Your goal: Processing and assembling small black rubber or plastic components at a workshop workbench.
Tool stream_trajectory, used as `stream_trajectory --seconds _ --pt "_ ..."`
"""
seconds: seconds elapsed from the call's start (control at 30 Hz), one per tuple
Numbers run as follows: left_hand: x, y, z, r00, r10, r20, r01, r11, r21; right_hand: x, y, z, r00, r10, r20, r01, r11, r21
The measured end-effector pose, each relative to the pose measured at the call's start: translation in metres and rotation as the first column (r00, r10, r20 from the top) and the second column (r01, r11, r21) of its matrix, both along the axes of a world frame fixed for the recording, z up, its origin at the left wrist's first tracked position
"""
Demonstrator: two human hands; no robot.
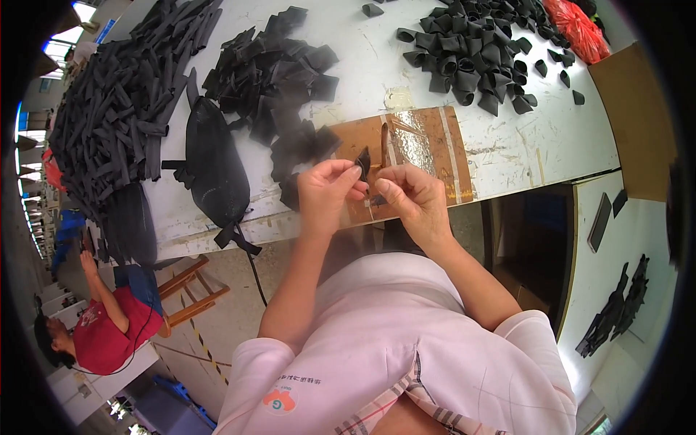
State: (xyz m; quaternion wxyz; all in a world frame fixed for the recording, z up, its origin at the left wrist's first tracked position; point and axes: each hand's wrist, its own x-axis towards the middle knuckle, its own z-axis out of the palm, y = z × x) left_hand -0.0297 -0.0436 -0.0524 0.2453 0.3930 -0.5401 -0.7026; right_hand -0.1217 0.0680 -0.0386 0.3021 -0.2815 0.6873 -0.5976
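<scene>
My left hand (328,190) and my right hand (412,196) meet over the near edge of the white worktable (500,152). Together they pinch a small black fabric piece (363,162) between fingertips and thumbs. Just behind the hands lies a brown board with shiny tape strips (428,148). A heap of flat black pieces (279,76) sits beyond my left hand. A pile of folded black loops (471,47) lies beyond my right hand.
A big mound of black strips (116,109) covers the table's left part, with a black pouch-shaped part (214,167) beside it. A red bag (578,29) sits far right. A person in red (109,326) sits lower left. A second white table (616,290) carries black parts.
</scene>
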Motion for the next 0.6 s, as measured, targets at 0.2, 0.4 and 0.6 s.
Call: stream_trajectory --seconds 0.2,0.4,0.6 --pt "0.004 0.020 0.034 0.984 -0.090 -0.157 0.101 0.993 0.060 0.002 -0.006 0.020 0.975 -0.064 -0.213 0.031 0.988 -0.152" --pt "-0.002 0.040 0.026 0.993 0.106 -0.048 -0.116 0.882 -0.457 0.005 -0.010 0.021 0.785 -0.139 -0.604 0.043 0.984 -0.171" --pt "0.001 0.018 0.046 0.944 0.183 -0.275 -0.059 0.913 0.404 -0.003 -0.009 0.020 0.865 -0.206 -0.458 0.173 0.978 -0.112"
